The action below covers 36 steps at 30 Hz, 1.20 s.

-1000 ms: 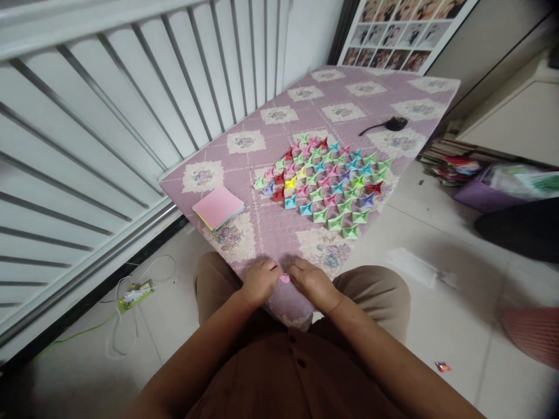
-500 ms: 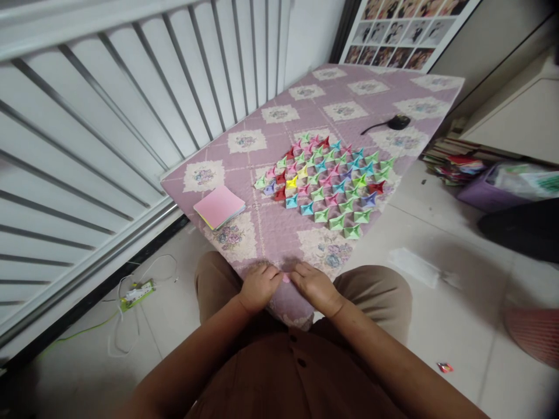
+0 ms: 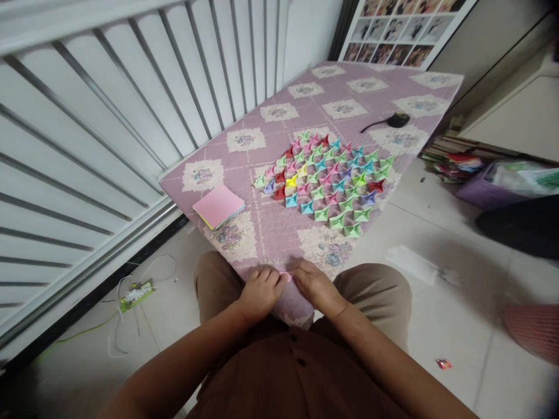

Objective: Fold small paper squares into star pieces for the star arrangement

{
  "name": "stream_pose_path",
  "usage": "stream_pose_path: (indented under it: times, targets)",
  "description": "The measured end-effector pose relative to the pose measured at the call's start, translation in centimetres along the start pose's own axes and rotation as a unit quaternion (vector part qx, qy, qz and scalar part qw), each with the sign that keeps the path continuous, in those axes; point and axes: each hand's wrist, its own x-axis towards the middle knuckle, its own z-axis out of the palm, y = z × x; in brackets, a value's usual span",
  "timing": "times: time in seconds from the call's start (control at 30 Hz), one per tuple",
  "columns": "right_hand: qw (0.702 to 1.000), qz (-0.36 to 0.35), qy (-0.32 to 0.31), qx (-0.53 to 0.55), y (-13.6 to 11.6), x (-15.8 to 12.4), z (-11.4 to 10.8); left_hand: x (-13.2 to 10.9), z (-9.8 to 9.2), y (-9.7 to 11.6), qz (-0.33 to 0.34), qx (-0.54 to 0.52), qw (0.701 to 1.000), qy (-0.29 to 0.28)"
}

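Between my hands, at the near corner of the cloth-covered table (image 3: 279,233), is a small piece of pink paper (image 3: 286,276), mostly hidden by fingers. My left hand (image 3: 264,291) has its fingers closed on the paper's left side. From the right, my right hand (image 3: 312,285) pinches the other side, fingers curled together. Ahead stand rows of small folded paper pieces (image 3: 332,198) with pointed corners, in green, pink, red, blue and yellow. To the left lies a stack of square paper sheets (image 3: 219,206), pink on top.
A black object with a short cord (image 3: 398,120) lies on the table's far right. White slatted railing (image 3: 144,99) borders the left side. A power strip (image 3: 137,294) with cables is on the floor at left. A purple bin (image 3: 480,189) stands at right.
My left fingers have shifted slightly on the pink paper, which shows a little differently between the hands. The folded pieces and the stack stay in place.
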Motion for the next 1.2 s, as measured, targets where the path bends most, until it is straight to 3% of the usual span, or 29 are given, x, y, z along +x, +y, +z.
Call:
stream_pose_path:
  times: [0.13, 0.4, 0.77, 1.2]
  targets:
    - [0.993, 0.085, 0.061, 0.051, -0.6, 0.4, -0.1, 0.1, 0.0, 0.1, -0.006, 0.001, 1.000, -0.011]
    - [0.963, 0.244, 0.092, -0.065, -2.6, 0.5, 0.4, 0.0, 0.4, 0.0, -0.006, 0.002, 1.000, 0.004]
    - [0.958, 0.264, 0.079, -0.083, -2.6, 0.5, 0.7, 0.2, 0.4, -0.3, -0.023, -0.018, 1.000, 0.003]
    - [0.942, 0.294, 0.060, -0.153, -3.2, 0.4, 1.3, 0.5, 1.1, -0.7, -0.034, -0.038, 0.998, 0.046]
